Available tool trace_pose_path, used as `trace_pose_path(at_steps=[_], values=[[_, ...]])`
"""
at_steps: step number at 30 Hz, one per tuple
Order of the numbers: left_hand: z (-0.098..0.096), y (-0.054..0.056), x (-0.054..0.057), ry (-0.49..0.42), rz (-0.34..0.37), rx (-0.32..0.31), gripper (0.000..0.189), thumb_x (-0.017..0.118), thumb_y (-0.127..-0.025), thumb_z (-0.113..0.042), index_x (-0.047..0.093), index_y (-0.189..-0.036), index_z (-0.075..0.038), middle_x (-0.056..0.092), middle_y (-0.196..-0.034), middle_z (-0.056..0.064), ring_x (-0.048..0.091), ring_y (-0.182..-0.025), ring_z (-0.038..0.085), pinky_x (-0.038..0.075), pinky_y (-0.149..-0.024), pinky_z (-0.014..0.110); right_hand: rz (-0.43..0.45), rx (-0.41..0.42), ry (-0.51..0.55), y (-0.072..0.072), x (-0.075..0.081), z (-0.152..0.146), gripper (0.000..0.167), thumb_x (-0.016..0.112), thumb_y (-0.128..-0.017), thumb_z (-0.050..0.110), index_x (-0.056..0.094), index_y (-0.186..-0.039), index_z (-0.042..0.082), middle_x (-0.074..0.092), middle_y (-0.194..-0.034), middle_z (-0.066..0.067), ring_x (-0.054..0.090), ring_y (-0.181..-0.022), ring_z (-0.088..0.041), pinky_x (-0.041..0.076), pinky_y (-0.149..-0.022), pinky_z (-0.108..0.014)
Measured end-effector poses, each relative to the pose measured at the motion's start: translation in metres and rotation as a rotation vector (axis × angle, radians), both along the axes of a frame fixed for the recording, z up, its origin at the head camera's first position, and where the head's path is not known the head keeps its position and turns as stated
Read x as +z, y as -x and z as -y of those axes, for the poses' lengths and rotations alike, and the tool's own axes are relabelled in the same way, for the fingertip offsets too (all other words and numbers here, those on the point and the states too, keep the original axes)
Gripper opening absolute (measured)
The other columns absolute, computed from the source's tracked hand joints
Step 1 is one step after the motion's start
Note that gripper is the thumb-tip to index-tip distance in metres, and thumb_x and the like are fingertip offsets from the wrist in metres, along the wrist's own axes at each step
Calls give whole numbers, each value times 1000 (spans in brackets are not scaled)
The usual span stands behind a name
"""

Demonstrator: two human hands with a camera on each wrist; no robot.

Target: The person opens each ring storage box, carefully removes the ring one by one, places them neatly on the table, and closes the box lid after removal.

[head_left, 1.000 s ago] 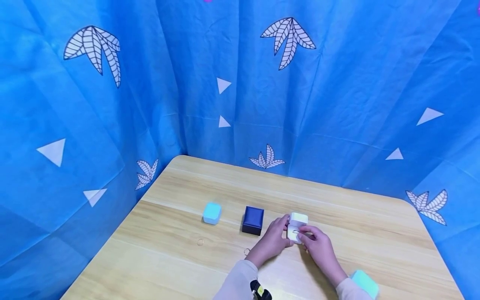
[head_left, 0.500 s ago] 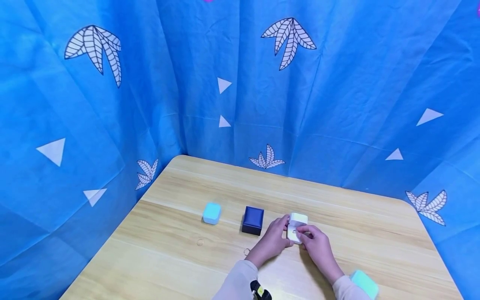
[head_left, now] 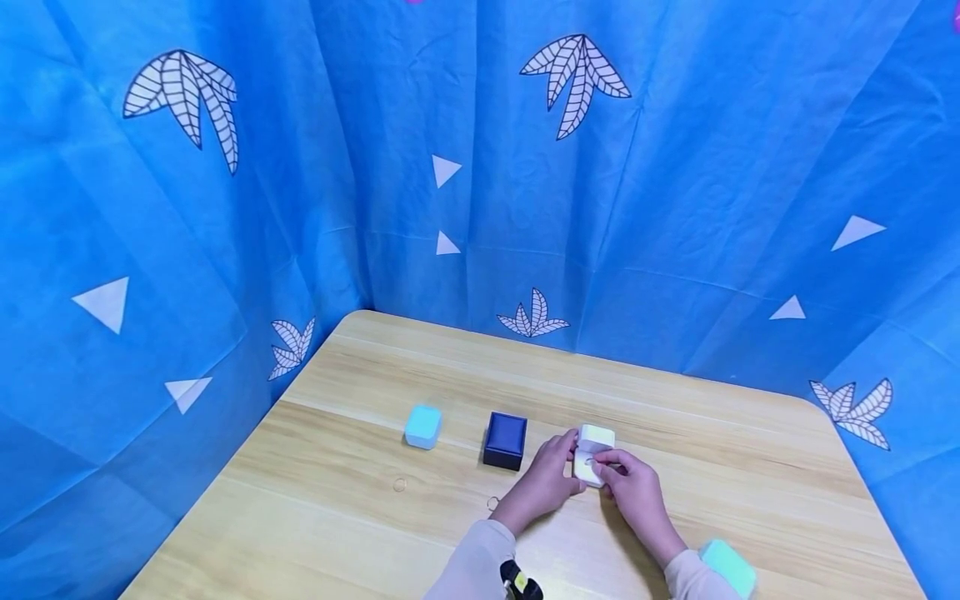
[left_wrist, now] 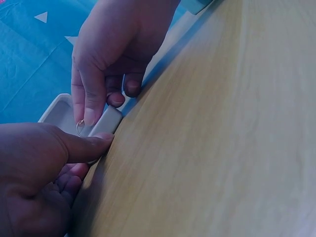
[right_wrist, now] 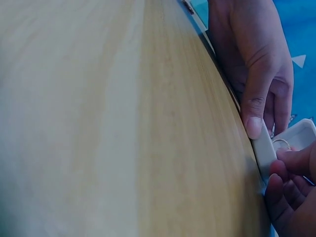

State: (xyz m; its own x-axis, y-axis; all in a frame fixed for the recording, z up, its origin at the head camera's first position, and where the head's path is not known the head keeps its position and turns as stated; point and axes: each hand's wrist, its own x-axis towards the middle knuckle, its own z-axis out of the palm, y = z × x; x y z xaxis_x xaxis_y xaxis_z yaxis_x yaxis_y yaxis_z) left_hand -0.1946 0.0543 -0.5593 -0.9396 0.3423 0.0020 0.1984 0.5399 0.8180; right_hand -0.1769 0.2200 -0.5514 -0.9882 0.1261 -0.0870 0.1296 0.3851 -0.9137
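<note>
As your right hand (head_left: 635, 490) pinches a ring (left_wrist: 77, 129) between its fingers at the open white box (head_left: 597, 438), the fingers of your left hand (head_left: 545, 482) grip that box. Left of them, a dark blue box (head_left: 505, 439) stands near, a turquoise box (head_left: 423, 427) farther out.

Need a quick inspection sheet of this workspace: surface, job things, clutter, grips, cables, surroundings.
Surface: light wood table, rounded far corners.
Job things: white box, lid open; ring at its opening, unclear whether seated.
Clutter: light-blue box and navy box, both closed; mint box by the right sleeve; two loose rings on the wood.
Grips: left hand holds the white box; right hand pinches the ring.
Cables: nothing seen.
Surroundings: blue curtain printed with leaves and triangles.
</note>
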Motion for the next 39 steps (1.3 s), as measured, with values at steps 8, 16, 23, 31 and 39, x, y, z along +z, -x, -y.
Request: trace_pose_path(at_steps=[8,16,23,31,39], values=[[-1,-1,2,6,-1,-3,83,80,-84,-11,37,-155,-12,56,-136,3,53,-121,17,46,-108,36,25,-35,52,-2,1,1,18,71,-90,4,72,-107,-2,67,-76,-8,58,-60,-13,49,-49,-24],[0,0,1,-5,6,5,83,81,-83,-10,38,-155,-14,57,-134,1,54,-120,17,47,-107,37,45,-51,115,-1,0,-1,20,71,-90,4,71,-108,-5,66,-76,-5,56,-60,-12,49,-49,-24],[0,0,0,-7,3,4,83,81,-83,-10,39,-154,-14,57,-132,1,55,-119,16,48,-106,35,61,-56,154,0,-1,-2,19,70,-92,7,70,-108,-3,65,-75,-3,56,-61,-12,49,-49,-24],[-1,0,0,2,21,15,86,81,-83,-12,37,-156,-16,56,-135,0,53,-123,18,46,-109,39,55,-41,131,-4,0,-2,22,71,-91,6,71,-111,-3,67,-79,-3,55,-61,-10,47,-52,-22],[-1,-1,1,-13,33,18,85,81,-82,-10,38,-155,-21,57,-133,-2,54,-123,17,47,-108,40,51,-23,110,-12,1,-4,20,71,-91,6,72,-109,-2,63,-71,-6,52,-56,-10,45,-47,-22]])
